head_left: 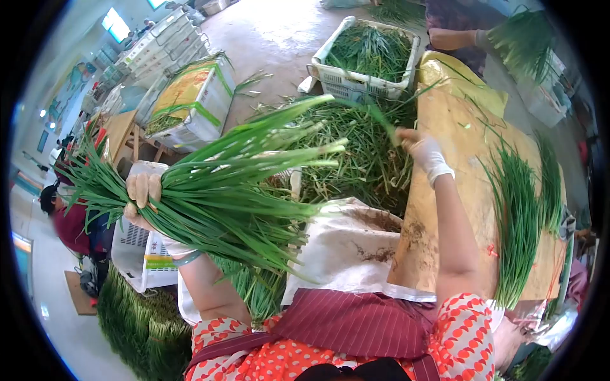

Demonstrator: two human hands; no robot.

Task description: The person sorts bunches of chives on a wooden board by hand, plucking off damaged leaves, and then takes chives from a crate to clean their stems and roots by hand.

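My left hand (143, 194), in a pale glove, is wrapped round a large bunch of long green leaves (222, 184), whose pale stem ends fan out to the right. Over the board's left edge, my right hand (420, 151), gloved too, has its fingers pinched together, with a blurred green leaf (381, 120) at their tips. Below and between the hands lies a heap of loose leaves (356, 152). Neat green bunches (513, 222) rest on the brown board (438, 209) to the right.
A white crate of greens (406, 79) stands ahead. Packed boxes (200, 117) and stacked crates (165, 47) are at the back left. Another white crate (130, 251) sits below my left hand, near piled bundles (143, 324). A co-worker's arm (454, 39) holds greens at the upper right.
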